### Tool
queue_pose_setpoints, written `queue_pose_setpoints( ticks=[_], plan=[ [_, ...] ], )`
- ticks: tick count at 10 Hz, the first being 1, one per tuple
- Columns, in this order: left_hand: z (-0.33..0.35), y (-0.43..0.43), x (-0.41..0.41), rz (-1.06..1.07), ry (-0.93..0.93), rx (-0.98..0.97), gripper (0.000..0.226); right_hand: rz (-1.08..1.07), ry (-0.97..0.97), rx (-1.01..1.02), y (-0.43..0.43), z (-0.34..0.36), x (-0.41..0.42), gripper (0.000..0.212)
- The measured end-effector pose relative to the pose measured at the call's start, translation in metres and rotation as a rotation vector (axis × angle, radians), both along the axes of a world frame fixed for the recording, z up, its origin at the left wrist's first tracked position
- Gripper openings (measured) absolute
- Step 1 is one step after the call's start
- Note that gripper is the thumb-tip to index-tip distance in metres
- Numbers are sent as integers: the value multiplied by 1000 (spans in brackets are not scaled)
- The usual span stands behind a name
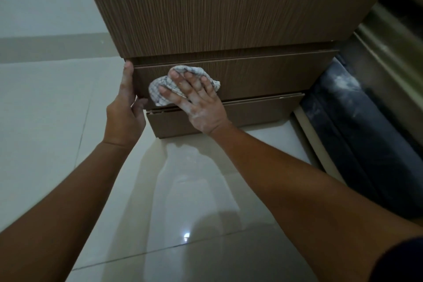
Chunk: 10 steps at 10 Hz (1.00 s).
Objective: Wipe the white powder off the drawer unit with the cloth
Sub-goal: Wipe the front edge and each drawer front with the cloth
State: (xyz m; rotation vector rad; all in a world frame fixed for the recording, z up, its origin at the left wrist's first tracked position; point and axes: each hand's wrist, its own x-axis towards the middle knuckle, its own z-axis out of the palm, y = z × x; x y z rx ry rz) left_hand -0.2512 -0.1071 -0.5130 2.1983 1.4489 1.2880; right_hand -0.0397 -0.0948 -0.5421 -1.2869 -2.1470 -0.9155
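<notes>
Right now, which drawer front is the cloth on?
The middle drawer front: the right hand presses the checked cloth flat against it. The tall top front and the bottom front have no cloth on them.

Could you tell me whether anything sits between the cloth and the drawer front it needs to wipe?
Nothing visible does: the right hand presses the cloth flat against the middle drawer front, while the left hand grips the unit's left edge, clear of the wiping path.
</notes>
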Motion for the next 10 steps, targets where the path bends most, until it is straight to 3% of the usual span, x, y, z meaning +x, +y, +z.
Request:
queue_pose_setpoints(
  ticks=[2, 3, 5, 6, 8, 9, 10],
  plan=[
    [-4, 0, 6, 29, -39, -16, 96, -96, 36, 76, -3, -3, 65, 94],
    [-4, -2, 8, 49, -44, -17, 96, -158, 115, 14, -10, -2, 98, 104],
    [-1, -7, 15, 59, -133, -57, 98, -314, 356, -105, -16, -4, 133, 110],
    [-3, -8, 17, 66, -158, -75, 97, -393, 493, -79, -17, -5, 142, 109],
    [-6, -8, 17, 71, -144, -58, 95, -563, 695, -81, -21, 7, 157, 75],
    [-11, -4, 16, 18, -206, -54, 95, -566, 953, -44, -22, 14, 163, 69],
    [-12, -6, 15, 16, -197, -47, 94, -807, 1023, -8, -19, 23, 170, 62]
  ],
)
